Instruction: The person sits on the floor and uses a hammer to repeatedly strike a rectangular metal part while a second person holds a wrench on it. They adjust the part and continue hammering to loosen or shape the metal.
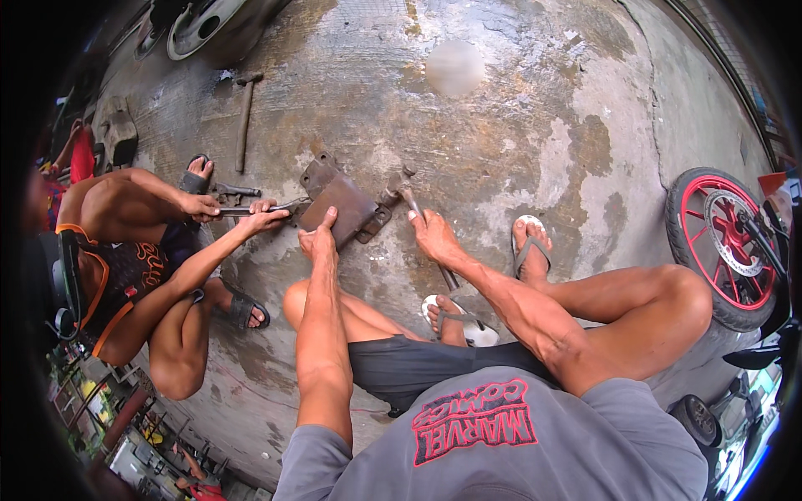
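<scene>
My left hand (318, 237) grips the near edge of a brown, rusty metal block (344, 205), its thumb lying across the top. Flat lugs with holes stick out from the block's far left and right ends. A hammer (408, 194) is in my right hand (436, 239), fingers wrapped round its handle. The hammer's head is beside the block's right lug; whether they touch, I cannot tell. From the left, a co-worker's two hands (262, 219) hold a long metal tool (288, 205) whose tip reaches the block's left side.
Another hammer (245, 125) lies on the stained concrete floor (535, 117) at the far left. A dark metal tool (236, 190) is by the co-worker's foot. A round wheel rim (188, 33) is at the top left. At right stands a red-rimmed motorcycle wheel (681, 219).
</scene>
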### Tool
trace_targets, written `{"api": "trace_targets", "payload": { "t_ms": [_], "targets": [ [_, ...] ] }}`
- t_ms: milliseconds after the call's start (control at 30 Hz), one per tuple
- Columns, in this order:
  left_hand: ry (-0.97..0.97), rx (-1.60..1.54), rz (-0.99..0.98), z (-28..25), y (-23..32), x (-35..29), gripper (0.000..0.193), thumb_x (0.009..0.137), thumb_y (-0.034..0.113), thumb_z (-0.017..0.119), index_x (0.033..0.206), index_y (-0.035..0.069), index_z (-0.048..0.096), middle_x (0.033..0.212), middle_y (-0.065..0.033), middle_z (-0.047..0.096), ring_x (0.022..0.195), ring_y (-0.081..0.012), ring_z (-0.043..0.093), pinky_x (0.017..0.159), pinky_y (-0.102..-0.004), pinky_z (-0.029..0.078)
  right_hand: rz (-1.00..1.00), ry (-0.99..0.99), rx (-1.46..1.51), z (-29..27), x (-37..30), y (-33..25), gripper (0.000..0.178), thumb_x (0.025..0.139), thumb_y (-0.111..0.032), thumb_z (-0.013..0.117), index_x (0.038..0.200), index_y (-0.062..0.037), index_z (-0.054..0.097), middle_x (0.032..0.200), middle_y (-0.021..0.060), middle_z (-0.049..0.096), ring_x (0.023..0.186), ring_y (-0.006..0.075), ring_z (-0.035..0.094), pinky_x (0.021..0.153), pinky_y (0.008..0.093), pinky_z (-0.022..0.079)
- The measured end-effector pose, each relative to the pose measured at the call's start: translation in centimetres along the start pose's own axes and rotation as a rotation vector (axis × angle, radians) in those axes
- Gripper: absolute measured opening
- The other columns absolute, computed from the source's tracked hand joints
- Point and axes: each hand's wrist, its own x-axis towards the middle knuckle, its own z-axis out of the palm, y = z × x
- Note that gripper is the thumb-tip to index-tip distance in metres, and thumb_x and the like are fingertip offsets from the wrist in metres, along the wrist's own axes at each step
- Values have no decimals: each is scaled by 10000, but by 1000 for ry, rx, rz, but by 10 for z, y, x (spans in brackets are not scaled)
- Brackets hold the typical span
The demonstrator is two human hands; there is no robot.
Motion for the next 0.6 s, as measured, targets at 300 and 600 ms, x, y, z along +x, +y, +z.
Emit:
{"api": "trace_targets", "payload": {
  "t_ms": [300,600],
  "targets": [
    [-23,204,-32,-19,15,-14,994,611,465,963,1294,-138,563,1291,-286,643,1207,-383,627,1079,-425,462,-699,463,679,-204,-22,-186,476,1080,-575,422,969,-112,439,697,-17,434,522,76,430,434,251,380],
    [-23,276,37,-18,8,-7,1070,605,490,956,1357,-135,520,1330,-301,622,1254,-400,607,1091,-429,460,-4,-51,164,33,-25,28,436,1059,-422,517,1040,11,561,885,298,657,843,443,653,805,551,493]
  ]
}}
